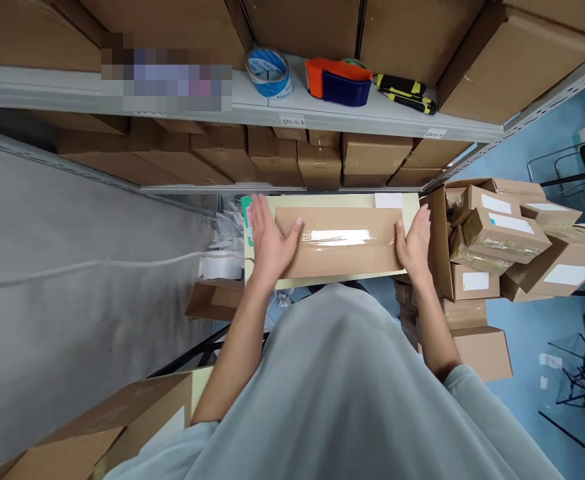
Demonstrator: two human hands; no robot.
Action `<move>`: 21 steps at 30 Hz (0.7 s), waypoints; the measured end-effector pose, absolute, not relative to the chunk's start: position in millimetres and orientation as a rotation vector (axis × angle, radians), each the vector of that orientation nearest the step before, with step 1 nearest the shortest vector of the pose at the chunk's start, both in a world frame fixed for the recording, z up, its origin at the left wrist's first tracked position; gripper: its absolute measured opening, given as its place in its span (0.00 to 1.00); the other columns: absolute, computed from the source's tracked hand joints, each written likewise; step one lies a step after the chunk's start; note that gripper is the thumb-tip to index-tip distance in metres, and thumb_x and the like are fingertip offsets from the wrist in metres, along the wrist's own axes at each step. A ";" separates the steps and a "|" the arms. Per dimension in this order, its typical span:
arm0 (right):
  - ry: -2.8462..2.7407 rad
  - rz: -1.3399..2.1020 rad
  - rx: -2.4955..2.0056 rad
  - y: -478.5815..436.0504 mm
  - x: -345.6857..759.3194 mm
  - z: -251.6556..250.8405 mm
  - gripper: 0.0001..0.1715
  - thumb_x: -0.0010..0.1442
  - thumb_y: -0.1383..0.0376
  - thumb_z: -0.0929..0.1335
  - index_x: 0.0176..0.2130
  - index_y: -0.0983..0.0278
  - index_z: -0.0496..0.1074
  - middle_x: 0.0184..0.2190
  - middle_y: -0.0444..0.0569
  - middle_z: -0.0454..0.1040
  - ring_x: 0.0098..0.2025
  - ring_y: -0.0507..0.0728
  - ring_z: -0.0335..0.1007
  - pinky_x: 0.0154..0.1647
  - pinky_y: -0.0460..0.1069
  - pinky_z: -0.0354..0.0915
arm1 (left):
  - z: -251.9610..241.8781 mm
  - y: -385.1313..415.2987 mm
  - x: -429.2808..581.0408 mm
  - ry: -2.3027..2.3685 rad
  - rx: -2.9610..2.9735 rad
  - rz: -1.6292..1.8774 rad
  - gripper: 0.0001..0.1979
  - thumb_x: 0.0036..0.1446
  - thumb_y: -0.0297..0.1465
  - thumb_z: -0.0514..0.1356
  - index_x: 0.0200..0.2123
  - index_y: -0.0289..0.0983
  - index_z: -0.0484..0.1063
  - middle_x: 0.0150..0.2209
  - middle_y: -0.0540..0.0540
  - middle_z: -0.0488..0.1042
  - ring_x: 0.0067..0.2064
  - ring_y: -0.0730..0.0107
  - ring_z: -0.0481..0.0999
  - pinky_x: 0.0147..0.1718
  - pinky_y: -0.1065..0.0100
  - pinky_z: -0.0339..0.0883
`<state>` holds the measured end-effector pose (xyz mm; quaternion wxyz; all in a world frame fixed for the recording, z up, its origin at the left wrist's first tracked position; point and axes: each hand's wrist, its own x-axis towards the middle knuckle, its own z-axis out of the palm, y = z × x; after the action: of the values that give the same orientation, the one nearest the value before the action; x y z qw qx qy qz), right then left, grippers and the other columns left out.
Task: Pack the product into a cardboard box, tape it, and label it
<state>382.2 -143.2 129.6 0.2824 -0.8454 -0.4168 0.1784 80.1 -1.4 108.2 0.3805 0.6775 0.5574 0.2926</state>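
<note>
A long, flat cardboard box (pixel 340 260) lies on a pale yellow tabletop (pixel 322 201), with shiny clear tape along its middle. My left hand (pixel 271 240) is at its left end, thumb on the top edge and fingers stretched forward. At the opposite end, my right hand (pixel 414 243) has its thumb against the box and its fingers extended. The box is held between the two hands. Whether it is lifted off the surface, I cannot tell. A white paper (pixel 388 200) lies behind it, and a green item (pixel 247 217) is partly hidden by my left hand.
On the shelf (pixel 252 99) ahead are blue tape (pixel 269 72), an orange and navy tape dispenser (pixel 339 81) and yellow-black cutters (pixel 406 93). Boxes fill the racks. Labelled parcels (pixel 505 233) pile up in a large carton at right. A white cable (pixel 97 265) crosses the left wall.
</note>
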 end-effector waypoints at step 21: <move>-0.883 0.815 -2.011 -117.7 396.7 105.6 0.63 0.72 0.27 0.56 0.85 0.64 0.47 0.85 0.59 0.48 0.87 0.65 0.43 0.87 0.65 0.43 | 84.9 14.0 64.9 1.429 1.182 0.593 0.46 0.70 0.64 0.55 0.76 0.37 0.67 0.79 0.33 0.65 0.82 0.43 0.59 0.81 0.45 0.52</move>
<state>396.7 -117.7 105.6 0.3889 -0.7907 -0.3474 0.3206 64.9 14.0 84.9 0.5626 0.5020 0.6068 0.2517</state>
